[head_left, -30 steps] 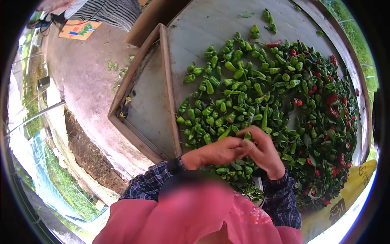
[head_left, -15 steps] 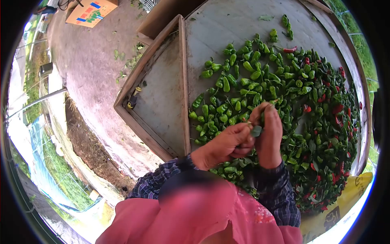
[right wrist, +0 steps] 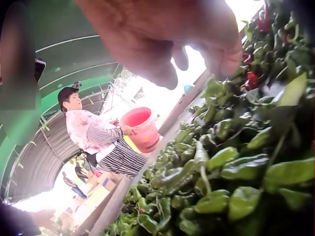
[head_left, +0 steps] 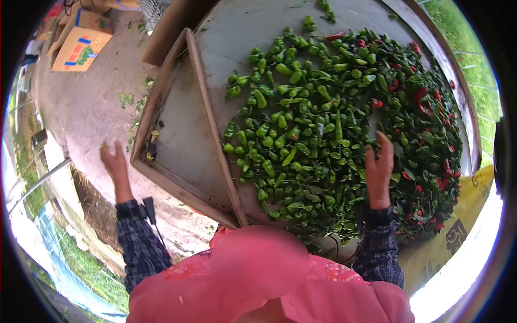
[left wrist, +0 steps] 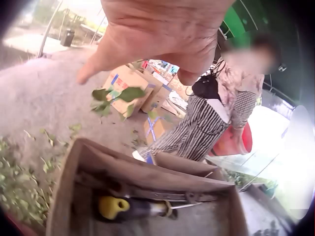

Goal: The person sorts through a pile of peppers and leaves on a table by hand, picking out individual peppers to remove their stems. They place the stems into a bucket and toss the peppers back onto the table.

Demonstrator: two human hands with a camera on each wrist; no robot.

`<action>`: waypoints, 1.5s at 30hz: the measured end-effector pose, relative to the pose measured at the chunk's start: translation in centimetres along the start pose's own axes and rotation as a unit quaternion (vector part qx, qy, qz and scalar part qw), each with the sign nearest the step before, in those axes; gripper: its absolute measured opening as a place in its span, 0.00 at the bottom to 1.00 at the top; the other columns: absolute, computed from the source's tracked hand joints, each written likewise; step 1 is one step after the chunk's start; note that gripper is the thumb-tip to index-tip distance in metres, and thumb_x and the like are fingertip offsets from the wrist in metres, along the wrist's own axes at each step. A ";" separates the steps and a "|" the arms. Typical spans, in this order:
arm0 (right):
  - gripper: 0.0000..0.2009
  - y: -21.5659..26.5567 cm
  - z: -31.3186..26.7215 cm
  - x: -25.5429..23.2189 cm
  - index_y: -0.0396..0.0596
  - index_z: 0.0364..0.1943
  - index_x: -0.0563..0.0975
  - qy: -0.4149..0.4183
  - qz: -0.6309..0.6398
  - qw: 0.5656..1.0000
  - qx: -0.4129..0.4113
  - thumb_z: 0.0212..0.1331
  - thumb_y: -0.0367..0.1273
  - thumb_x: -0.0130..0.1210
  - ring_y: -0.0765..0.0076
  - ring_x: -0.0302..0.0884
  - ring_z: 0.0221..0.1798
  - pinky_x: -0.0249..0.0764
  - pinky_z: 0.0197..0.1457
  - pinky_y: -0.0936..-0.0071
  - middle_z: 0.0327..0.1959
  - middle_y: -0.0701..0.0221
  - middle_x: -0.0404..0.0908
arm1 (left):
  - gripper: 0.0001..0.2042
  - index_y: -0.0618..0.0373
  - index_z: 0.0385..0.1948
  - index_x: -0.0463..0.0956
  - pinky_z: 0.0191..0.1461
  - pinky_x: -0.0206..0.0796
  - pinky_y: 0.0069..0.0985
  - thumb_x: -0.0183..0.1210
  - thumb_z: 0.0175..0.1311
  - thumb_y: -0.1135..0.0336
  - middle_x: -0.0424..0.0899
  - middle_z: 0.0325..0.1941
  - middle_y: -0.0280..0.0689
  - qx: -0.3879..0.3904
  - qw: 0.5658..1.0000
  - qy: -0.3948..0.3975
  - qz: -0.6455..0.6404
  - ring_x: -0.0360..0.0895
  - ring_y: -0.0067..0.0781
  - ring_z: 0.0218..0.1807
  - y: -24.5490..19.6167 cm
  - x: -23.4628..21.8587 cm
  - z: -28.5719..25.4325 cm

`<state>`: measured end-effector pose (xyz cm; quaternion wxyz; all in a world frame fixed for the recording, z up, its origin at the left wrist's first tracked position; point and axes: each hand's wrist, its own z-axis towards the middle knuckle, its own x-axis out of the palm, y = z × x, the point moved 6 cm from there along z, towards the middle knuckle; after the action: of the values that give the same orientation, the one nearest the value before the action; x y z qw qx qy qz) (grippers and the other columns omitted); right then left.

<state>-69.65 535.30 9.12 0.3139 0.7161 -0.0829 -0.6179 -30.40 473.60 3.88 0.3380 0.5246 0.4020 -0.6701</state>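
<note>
We note left hand, over floor at left, and right hand, over peppers, now parted, fingers loosely spread, no hold visible; leaves by the former look discarded

In the head view, the surface spans the centre and upper right, bearing peppers across its middle and right. A walled compartment adjoins it on the left, with a screwdriver in its left corner. Left of that is the floor, carrying a cardboard box at upper left. The left hand is above the floor, the right hand over the peppers. A sack lies lower right. In the right wrist view, a person stands beyond the peppers, behind a bucket.
</note>
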 end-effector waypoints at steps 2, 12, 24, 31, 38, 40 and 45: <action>0.25 0.2 -1.2 0.1 0.46 0.55 0.69 -0.007 -0.133 0.990 -0.039 0.51 0.28 0.60 0.52 0.66 0.58 0.64 0.59 0.61 0.55 0.57 0.69 | 0.20 0.65 0.51 0.71 0.64 0.57 0.34 0.57 0.62 0.61 0.72 0.55 0.48 0.040 0.971 0.088 -0.220 0.67 0.47 0.60 -12.9 0.7 -5.4; 0.24 7.2 -6.0 4.8 0.50 0.52 0.72 0.132 -0.188 0.967 -0.113 0.45 0.29 0.60 0.42 0.61 0.59 0.61 0.58 0.52 0.59 0.59 0.66 | 0.04 0.62 0.30 0.77 0.40 0.71 0.30 0.58 0.58 0.72 0.80 0.33 0.42 0.314 0.842 0.122 -0.421 0.78 0.44 0.36 -41.2 0.4 -11.2; 0.10 4.6 -2.4 -2.7 0.43 0.35 0.77 0.201 0.076 0.976 -0.034 0.45 0.24 0.60 0.58 0.72 0.34 0.69 0.37 0.67 0.29 0.64 0.75 | 0.10 0.60 0.25 0.73 0.27 0.64 0.33 0.55 0.63 0.64 0.76 0.24 0.39 0.298 0.891 0.119 -0.321 0.73 0.39 0.23 -42.5 4.4 -11.2; 0.05 5.2 -3.7 -5.1 0.42 0.29 0.75 0.071 0.260 0.961 -0.064 0.50 0.27 0.59 0.62 0.71 0.32 0.69 0.37 0.70 0.27 0.66 0.74 | 0.12 0.56 0.30 0.69 0.30 0.70 0.18 0.42 0.71 0.60 0.78 0.28 0.33 -0.026 0.543 0.713 -0.444 0.78 0.23 0.27 -44.2 3.3 -24.3; 0.10 10.2 -7.2 -1.8 0.44 0.33 0.76 0.224 0.212 0.927 -0.215 0.42 0.24 0.61 0.59 0.76 0.36 0.73 0.41 0.67 0.35 0.65 0.77 | 0.07 0.53 0.40 0.63 0.41 0.71 0.23 0.48 0.70 0.62 0.77 0.39 0.36 -0.268 0.333 0.715 -0.553 0.77 0.28 0.38 -45.1 2.8 -34.4; 0.11 10.1 -7.4 -1.7 0.44 0.34 0.76 0.242 0.221 0.919 -0.218 0.43 0.23 0.60 0.58 0.77 0.37 0.74 0.41 0.68 0.36 0.64 0.77 | 0.05 0.52 0.38 0.62 0.37 0.70 0.22 0.49 0.69 0.66 0.77 0.36 0.36 -0.265 0.384 0.678 -0.568 0.76 0.25 0.35 -44.9 3.2 -33.7; 0.13 5.1 -4.2 -2.2 0.42 0.44 0.74 0.144 0.190 0.971 -0.029 0.52 0.21 0.56 0.64 0.76 0.43 0.72 0.44 0.75 0.45 0.65 0.75 | 0.06 0.51 0.31 0.59 0.23 0.56 0.13 0.48 0.67 0.72 0.74 0.29 0.33 -0.171 0.431 0.691 -0.555 0.67 0.18 0.25 -44.5 3.0 -31.9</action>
<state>-64.85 533.82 13.98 0.4550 0.7592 -0.1535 -0.4393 -56.26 522.01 5.11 -0.4137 0.4081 0.8125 -0.0456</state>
